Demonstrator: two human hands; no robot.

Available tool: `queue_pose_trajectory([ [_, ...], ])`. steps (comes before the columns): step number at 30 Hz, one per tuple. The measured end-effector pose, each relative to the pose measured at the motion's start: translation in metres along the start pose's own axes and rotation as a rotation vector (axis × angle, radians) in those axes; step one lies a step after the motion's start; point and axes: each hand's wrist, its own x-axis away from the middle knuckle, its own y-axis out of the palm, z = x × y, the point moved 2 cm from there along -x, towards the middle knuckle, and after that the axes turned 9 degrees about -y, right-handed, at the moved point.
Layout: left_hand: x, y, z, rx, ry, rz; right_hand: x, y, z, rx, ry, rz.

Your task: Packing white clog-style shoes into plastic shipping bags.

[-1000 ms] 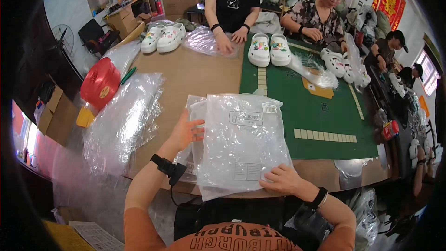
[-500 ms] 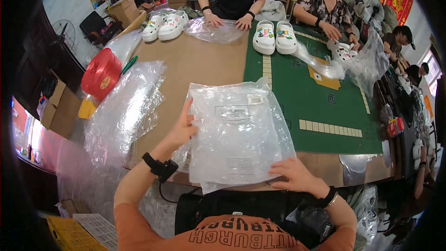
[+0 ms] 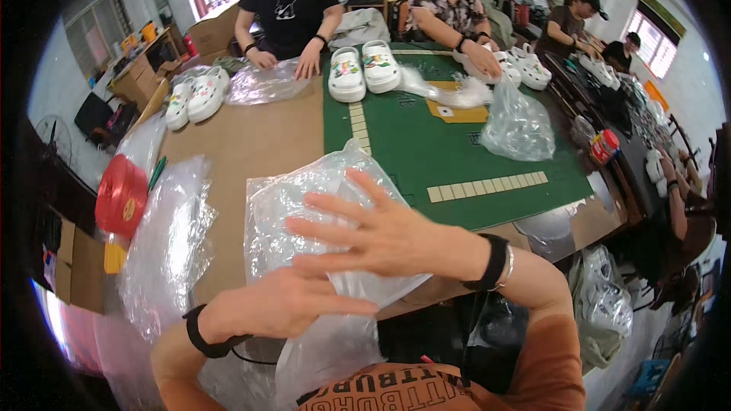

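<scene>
A clear plastic bag point(image 3: 282, 205) lies on the near edge of the table in front of me. My right hand point(image 3: 373, 232) reaches across it, fingers spread and pointing left. Close below, my left hand point(image 3: 282, 304) points right, slightly blurred. One of its fingers is stretched out, while the others are partly hidden; I see nothing gripped in it. The two hands overlap in the picture, and whether they touch the bag is unclear. Below my left hand, more clear plastic point(image 3: 327, 358) hangs over the table edge toward my lap.
Loose plastic bags point(image 3: 171, 236) and a red twine roll point(image 3: 122, 196) lie at left. White clogs point(image 3: 346, 76) stand on the green mat point(image 3: 457, 152); another pair point(image 3: 205, 95) is at far left. Across the table, one person rests hands point(image 3: 308, 57) on plastic; another handles clogs and a bag point(image 3: 518, 122).
My right hand has swung left over the bag, and my left hand has come down toward the near edge. The view has shifted right. The far-right co-worker's bag has moved.
</scene>
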Motion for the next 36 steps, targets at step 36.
queue_pose_trajectory([
  [36,-0.059,0.098,-0.156,0.129,-0.606,-0.05,0.124,0.085,-0.049,-0.102,0.558,-0.494],
])
